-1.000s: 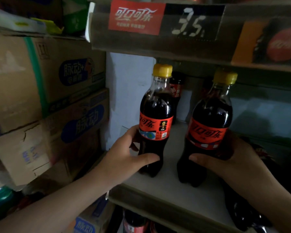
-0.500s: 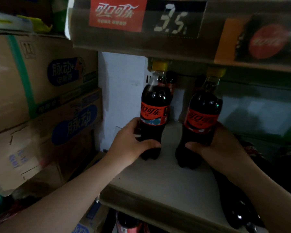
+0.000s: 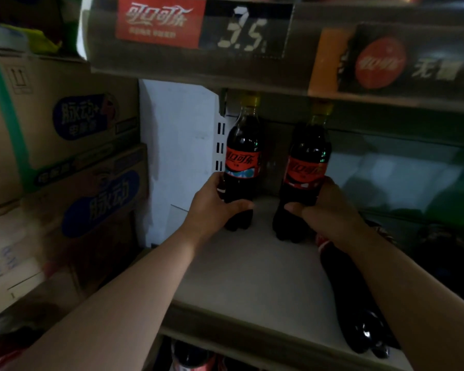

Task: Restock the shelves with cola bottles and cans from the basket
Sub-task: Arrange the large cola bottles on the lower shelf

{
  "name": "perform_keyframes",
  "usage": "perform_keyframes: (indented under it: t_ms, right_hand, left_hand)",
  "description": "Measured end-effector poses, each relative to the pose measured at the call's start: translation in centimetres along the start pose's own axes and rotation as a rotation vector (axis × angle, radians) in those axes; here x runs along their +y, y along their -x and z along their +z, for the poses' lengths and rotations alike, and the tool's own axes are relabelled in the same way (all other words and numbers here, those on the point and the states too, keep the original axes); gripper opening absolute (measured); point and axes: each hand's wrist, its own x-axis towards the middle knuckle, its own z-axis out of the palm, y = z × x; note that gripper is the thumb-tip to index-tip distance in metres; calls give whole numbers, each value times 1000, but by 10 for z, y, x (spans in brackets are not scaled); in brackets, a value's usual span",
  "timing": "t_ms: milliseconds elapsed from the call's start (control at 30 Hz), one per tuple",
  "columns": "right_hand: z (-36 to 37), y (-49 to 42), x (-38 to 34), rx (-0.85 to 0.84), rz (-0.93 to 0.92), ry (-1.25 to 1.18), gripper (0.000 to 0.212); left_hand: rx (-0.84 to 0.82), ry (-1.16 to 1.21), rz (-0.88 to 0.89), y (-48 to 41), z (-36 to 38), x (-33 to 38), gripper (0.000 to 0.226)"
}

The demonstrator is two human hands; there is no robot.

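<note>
Two cola bottles with yellow caps and red labels stand upright deep on the grey shelf [image 3: 252,271]. My left hand [image 3: 212,207] grips the lower body of the left bottle [image 3: 243,162], close to the white side panel. My right hand [image 3: 324,210] grips the lower body of the right bottle [image 3: 307,167]. The caps sit just under the shelf above. Another dark cola bottle [image 3: 356,311] lies on its side along the shelf's right part, under my right forearm. The basket is not in view.
The upper shelf front [image 3: 198,57] carries a red cola label and a 3.5 price tag. Stacked cardboard boxes [image 3: 65,162] fill the left side. More bottle tops [image 3: 190,357] show on the shelf below. Dark items [image 3: 439,236] sit at the right.
Both hands have pushed their bottles further back on the shelf, so the caps now stand under the upper shelf's edge. The grips are unchanged.
</note>
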Motion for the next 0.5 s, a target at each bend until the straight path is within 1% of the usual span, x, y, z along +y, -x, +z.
perform_keyframes:
  t_ms: [167,233,333,400,500]
  right_hand:
    - [1,1,0,11,3,4,61]
    - [1,3,-3,0,9,-12,65]
    - [0,4,-5,-3,15,-6,74]
    - [0,8,-8,-2,25,-22,72]
    - [0,13,-11,13,30,-40,67]
  left_hand:
    - [-5,33,-2,0,1,0,63]
    - [-10,35,2,0,1,-1,65]
    - [-13,51,13,0,2,-2,61]
    - [-25,66,21,0,1,-3,60]
    - [-46,43,43,-2,-3,-3,64]
